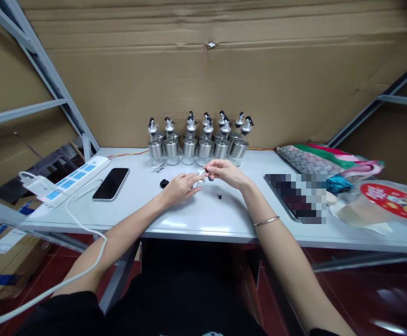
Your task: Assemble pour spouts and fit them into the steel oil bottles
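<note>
Silver metal spout (201, 173) at the fingertips of both hands, over the white tabletop (140, 191). Left hand (180, 190): fingers stretched side by side and closed on the spout, thumb lower, its exact grip partly hidden. Right hand (228, 173): thumb and index pinched on a small black part (206, 171) right by the spout; another dark bit shows below those fingertips, too small to identify. Just left of the left fingers, a round black cap (164, 183); beyond it, a loose silver piece (159, 168). Beyond both sets of fingertips, glass bottles (189, 148) in steel sleeves stand upright in a cluster, pourers on top. Nearer the body than the right fingertips, a tiny black plug (220, 197). Well left of the left fingers: phone (111, 184), then power strip (77, 181). Well right of the right fingers: a dark device (289, 196), partly blurred out, and a red-lidded tub (396, 200)
</note>
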